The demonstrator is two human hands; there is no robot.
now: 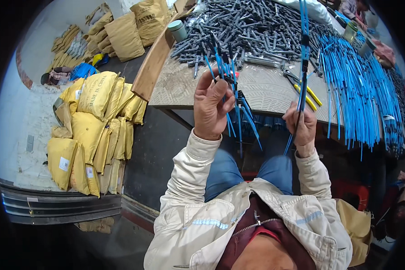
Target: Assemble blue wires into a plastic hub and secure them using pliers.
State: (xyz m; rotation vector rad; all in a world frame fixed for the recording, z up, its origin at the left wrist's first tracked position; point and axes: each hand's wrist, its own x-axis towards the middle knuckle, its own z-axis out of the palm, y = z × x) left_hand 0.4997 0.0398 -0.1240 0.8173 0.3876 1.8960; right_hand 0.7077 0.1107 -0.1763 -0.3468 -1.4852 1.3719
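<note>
My left hand (212, 105) is raised at the table's front edge, its thumb and fingers closed round a small bunch of thin blue tubes with black fittings (239, 123). Their blue ends hang down below the hand. To the right, my right hand (301, 123) grips a long upright bundle of blue tubes (304, 27) with black fittings along it. That bundle reaches up past the table top. Just beyond my right hand lie pliers with yellow handles (313, 97) on the table (270, 81). A large heap of dark grey fittings (243, 27) covers the table's far part.
Many blue tubes (353, 99) hang over the table's right edge. A pale green cup (177, 30) stands by the heap, beside a wooden board (153, 65). Yellow sacks (90, 130) are stacked on the left. Other people are at the far right and lower right edges.
</note>
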